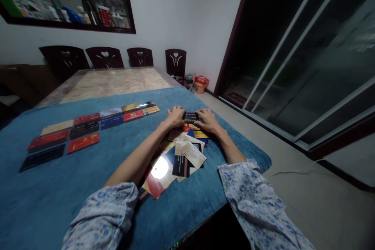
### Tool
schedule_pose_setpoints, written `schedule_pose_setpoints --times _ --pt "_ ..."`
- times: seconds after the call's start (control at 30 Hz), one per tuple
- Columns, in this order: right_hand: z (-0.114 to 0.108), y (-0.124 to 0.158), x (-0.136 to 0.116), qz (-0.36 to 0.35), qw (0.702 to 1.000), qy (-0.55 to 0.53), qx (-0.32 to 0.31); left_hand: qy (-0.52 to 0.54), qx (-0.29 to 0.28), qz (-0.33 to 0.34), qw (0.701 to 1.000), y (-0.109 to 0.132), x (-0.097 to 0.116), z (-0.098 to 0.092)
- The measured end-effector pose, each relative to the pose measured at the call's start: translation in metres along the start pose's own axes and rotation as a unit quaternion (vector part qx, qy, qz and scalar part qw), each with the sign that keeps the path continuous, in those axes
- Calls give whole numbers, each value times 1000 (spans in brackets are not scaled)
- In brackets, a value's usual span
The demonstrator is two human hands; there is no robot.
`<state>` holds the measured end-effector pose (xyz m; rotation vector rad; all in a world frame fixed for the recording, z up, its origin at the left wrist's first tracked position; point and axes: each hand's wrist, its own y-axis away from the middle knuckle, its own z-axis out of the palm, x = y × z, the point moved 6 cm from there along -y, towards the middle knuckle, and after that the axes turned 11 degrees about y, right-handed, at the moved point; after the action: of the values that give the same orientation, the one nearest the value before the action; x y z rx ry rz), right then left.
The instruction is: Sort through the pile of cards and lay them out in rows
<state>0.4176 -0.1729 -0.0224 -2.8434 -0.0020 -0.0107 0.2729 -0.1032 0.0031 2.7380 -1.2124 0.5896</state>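
A dark card (pixel 191 116) sits between my two hands at the far end of a loose pile of cards (pixel 178 156) on the blue cloth (pixel 88 187). My left hand (pixel 175 116) grips the card's left edge with curled fingers. At its right edge, my right hand (pixel 207 120) holds on the same way. The pile lies under and between my forearms. Two rows of cards (pixel 88 125) in red, black, blue and tan lie laid out to the left.
The blue cloth covers the near part of a long marble-look table (pixel 117 80). Dark chairs (pixel 175 60) stand along the far side. A glass sliding door (pixel 307 66) is on the right, and a red container (pixel 201 82) sits on the floor.
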Motion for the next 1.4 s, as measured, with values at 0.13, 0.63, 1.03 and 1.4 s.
schedule_pose_setpoints --times 0.13,0.63,1.03,1.4 --pt "-1 0 -3 -2 1000 -3 -3 -5 -16 4 1000 6 1 -4" --pt "-12 0 -30 -56 998 -6 -1 11 -14 -1 1000 39 -18 -14" --pt "-14 -3 -51 -88 996 -2 -31 -5 -11 -19 1000 58 -32 -16" --pt "-17 -11 -71 -115 992 -24 -52 -13 -11 -29 999 76 -43 -25"
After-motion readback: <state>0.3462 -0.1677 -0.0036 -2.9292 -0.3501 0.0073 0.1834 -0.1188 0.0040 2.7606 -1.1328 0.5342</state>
